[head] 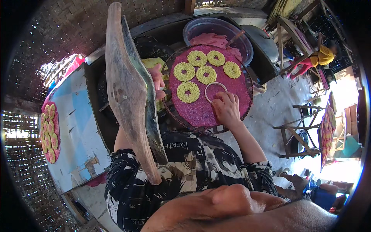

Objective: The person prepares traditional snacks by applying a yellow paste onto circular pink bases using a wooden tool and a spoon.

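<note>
A round tray covered with pink woven cloth [203, 111] lies before me, holding several yellow rings of thin dough strands [188, 92]. On the cloth's near right part, my right hand [226, 105] has its fingertips on the rim of a thin pale ring [206, 93]. A large wooden press with two long levers [127, 87] stands in front of my left side and hides much of the left arm. Just beyond its edge, the fingers of my left hand [157, 81] show; whether they hold anything is hidden. Yellow dough [153, 62] is partly visible behind the press.
Behind the tray, a plastic basin [191, 26] holds pink dough [210, 38] and a stick. A metal lid [262, 43] lies to its right. At left, a worn table [76, 121] bears another pink mat of rings [57, 127]. A person in yellow [324, 56] and wooden stands [298, 127] are at right.
</note>
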The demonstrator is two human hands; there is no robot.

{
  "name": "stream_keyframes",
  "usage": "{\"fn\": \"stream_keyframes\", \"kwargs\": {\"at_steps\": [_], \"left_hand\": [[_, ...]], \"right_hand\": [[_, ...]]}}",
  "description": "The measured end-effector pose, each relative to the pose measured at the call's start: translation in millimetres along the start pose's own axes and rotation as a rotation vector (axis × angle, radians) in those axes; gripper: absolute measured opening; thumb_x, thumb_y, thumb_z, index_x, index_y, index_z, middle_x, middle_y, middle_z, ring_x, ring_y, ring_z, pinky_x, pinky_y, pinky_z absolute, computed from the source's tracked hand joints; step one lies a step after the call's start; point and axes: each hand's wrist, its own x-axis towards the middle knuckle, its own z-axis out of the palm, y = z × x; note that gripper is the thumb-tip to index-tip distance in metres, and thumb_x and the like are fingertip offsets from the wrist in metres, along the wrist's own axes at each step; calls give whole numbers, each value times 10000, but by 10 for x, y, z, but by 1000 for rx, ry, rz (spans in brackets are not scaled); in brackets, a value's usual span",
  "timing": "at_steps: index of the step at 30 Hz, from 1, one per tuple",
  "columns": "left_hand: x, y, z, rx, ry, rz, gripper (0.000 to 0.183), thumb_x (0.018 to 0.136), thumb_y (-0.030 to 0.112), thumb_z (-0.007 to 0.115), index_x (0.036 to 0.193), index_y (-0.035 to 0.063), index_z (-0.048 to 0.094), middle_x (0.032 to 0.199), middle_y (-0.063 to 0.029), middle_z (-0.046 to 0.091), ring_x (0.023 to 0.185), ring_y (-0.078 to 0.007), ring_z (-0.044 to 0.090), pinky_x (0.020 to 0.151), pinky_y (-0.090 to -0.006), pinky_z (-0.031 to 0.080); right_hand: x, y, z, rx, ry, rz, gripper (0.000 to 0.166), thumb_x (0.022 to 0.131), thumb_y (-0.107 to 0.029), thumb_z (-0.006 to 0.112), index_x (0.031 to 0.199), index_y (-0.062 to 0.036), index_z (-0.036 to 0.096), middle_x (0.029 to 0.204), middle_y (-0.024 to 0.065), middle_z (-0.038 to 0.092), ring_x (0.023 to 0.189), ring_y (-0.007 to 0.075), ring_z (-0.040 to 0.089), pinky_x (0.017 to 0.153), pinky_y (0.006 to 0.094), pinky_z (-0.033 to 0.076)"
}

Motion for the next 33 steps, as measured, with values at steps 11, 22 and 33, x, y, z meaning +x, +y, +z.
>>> {"fn": "stream_keyframes", "kwargs": {"at_steps": [11,22,33], "left_hand": [[194,113,471,-902,390,-778,274,767,234,598,995,89,555,843,-35,610,777,-213,597,900,-437,393],[1048,-576,318,-1581,-163,-446,694,780,597,390,1191,38,424,983,-97,556,1086,-297,442,969,-443,284],[670,-1316,739,-1771,264,-544,744,688,748,364,1057,115,493,609,-18,491,616,-202,491,700,-393,397]], "right_hand": [[34,-580,-549,1342,-253,237,651,813,-534,372,1167,11,418,992,113,533,869,223,521,786,338,404],[-41,-368,-974,1712,-526,841,691,820,-634,259,1107,-21,401,791,128,539,580,211,519,489,309,413],[150,16,-1033,1175,-726,1037,674,829,-622,247,964,-10,496,714,127,573,582,213,572,494,310,460]]}}
